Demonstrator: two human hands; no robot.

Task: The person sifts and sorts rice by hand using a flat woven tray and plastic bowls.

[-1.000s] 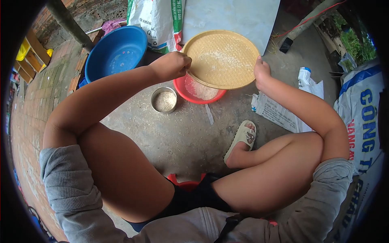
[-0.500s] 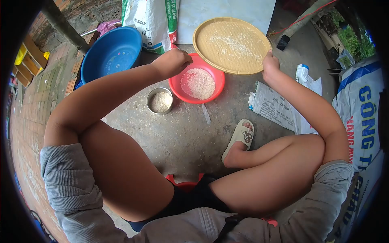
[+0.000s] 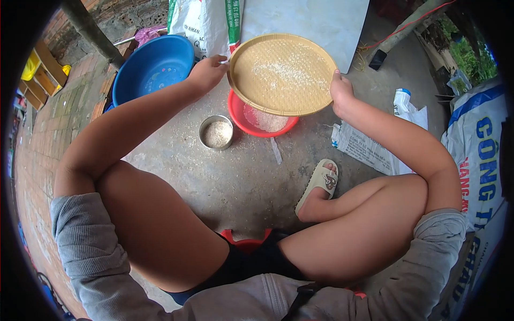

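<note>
A round woven bamboo tray (image 3: 282,73) with a thin scatter of rice grains is held in the air. My left hand (image 3: 206,72) grips its left rim and my right hand (image 3: 341,93) grips its right rim. Under the tray's near edge stands a red plastic bowl (image 3: 238,115) with white rice in it, partly hidden by the tray. Left of the red bowl, a small metal bowl (image 3: 217,132) of rice sits on the concrete floor.
A big blue basin (image 3: 152,67) stands at the far left, printed sacks (image 3: 206,24) behind it. White bags (image 3: 375,150) and a large blue-lettered sack (image 3: 482,155) lie at the right. My sandalled foot (image 3: 320,182) rests on the floor. A black phone (image 3: 378,59) lies far right.
The tray swung out to the right, off the red bowl, then came back left over it. My left hand, apart from the rim half a second ago, now holds the tray's left rim.
</note>
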